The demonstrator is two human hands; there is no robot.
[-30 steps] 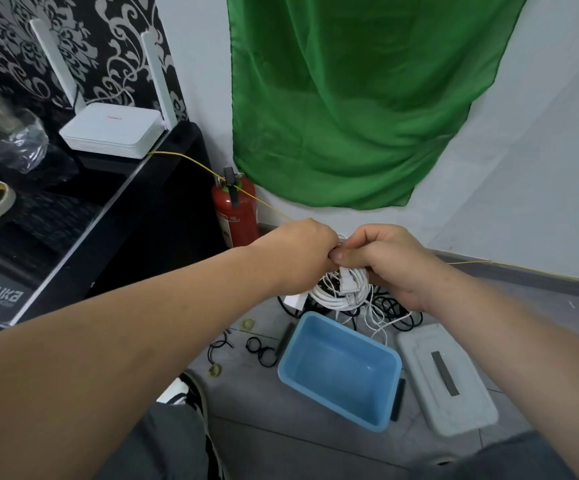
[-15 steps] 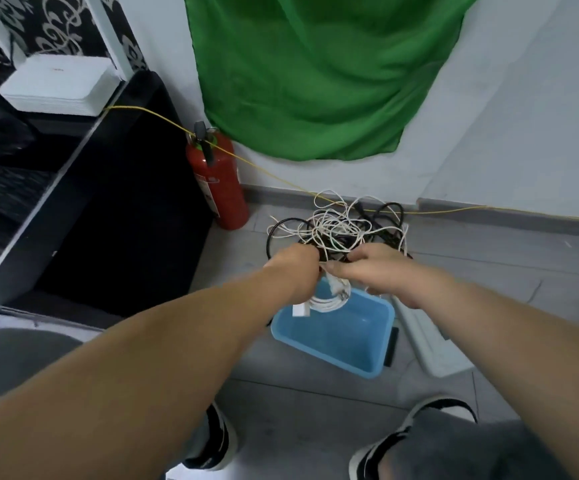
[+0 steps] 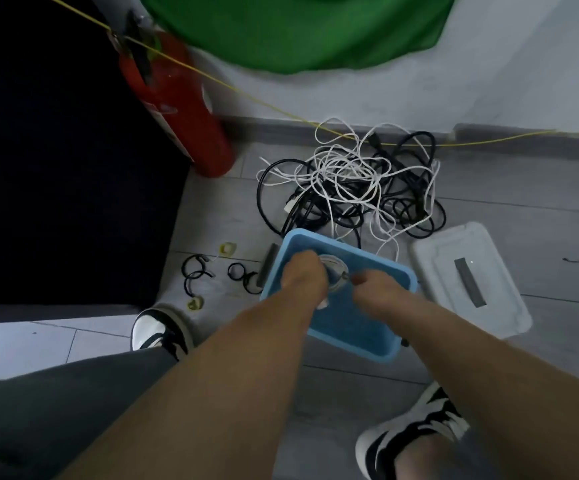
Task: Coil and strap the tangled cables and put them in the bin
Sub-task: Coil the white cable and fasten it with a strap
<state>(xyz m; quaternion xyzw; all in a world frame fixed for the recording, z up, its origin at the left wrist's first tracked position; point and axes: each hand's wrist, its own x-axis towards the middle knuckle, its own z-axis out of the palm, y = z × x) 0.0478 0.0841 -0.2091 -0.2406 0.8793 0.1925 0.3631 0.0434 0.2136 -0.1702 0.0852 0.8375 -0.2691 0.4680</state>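
Blue bin (image 3: 350, 329) on a grey tiled floor (image 3: 523, 209).
Over it, the left hand (image 3: 303, 278) and right hand (image 3: 381, 289) clamp their fingers on a white cable coil (image 3: 333, 270); tangled cables (image 3: 350, 181) lie at the floor's far edge.

Grey tiled floor (image 3: 523, 188) is bounded by white wall (image 3: 506, 64) with grey skirting (image 3: 263, 128). Green cloth (image 3: 298, 29) is hung above. Black cabinet (image 3: 56, 168) is set left, red fire extinguisher (image 3: 184, 109) just beside it.

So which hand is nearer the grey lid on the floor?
Right. The right hand is over the blue bin, on the side next to the lid; the left hand is over the other side, farther away.
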